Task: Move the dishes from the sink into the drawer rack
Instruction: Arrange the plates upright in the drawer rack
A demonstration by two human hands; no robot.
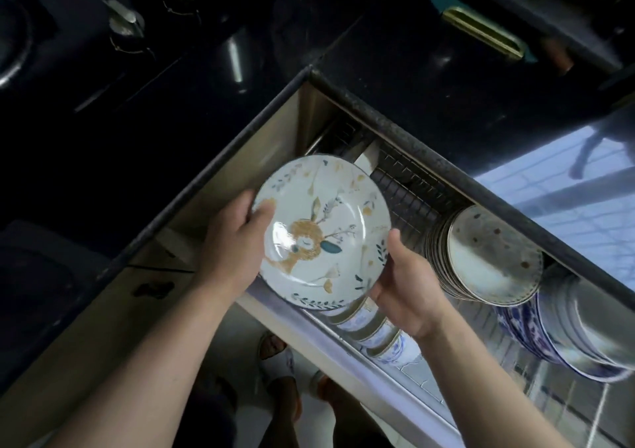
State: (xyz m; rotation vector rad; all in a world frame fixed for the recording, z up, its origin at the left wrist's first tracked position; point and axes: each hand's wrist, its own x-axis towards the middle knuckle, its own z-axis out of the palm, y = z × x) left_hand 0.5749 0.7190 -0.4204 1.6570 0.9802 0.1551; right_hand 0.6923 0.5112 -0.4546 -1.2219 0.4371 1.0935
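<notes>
Head view looks down on your two hands holding one floral plate (323, 232) over the open drawer rack (409, 189). Your left hand (237, 241) grasps the plate's left rim, thumb laid on its face and fingers tucked beneath. Your right hand (402, 282) cups the lower right rim from under, thumb up against the edge. That two-sided hold keeps the glossy plate steady and lets you tip it, probably toward standing on edge.

Relative to the plate, the bare wire slots of the rack lie just right and beyond it, and a stack of speckled plates (491, 258) stands on edge further right, so the free slots between look like the intended spot. Blue-patterned bowls (374, 330) sit in a row just below the plate, near the drawer's front rail; larger blue-and-white bowls (563, 330) are at the far right. The dark bench (429, 79) runs above the plate. No sink is visible, so you cannot tell how many dishes remain.
</notes>
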